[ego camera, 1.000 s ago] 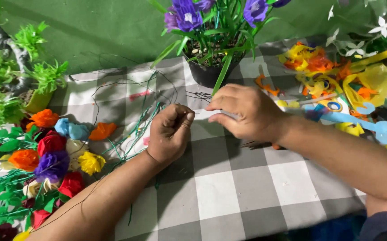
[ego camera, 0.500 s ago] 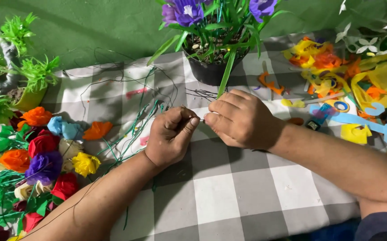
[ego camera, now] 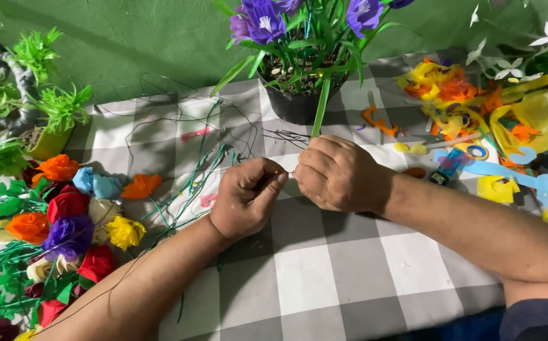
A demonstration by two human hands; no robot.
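My left hand (ego camera: 247,197) and my right hand (ego camera: 337,172) meet over a grey and white checked cloth (ego camera: 312,278), fingertips almost touching. Both are closed around something thin and small, mostly hidden by the fingers; a thin wire seems to run between them. Loose green wires (ego camera: 189,189) lie on the cloth just left of my left hand. A black pot with purple paper flowers (ego camera: 302,95) stands right behind my hands.
A heap of paper roses in red, orange, yellow, blue and purple (ego camera: 65,215) lies at the left. Green spiky plants (ego camera: 15,107) stand at the far left. Coloured paper scraps and cutouts (ego camera: 482,126) cover the right side. A green wall (ego camera: 129,44) is behind.
My hands have come closer together and moved slightly toward me. The white strip seen at my right hand a second ago is no longer visible.
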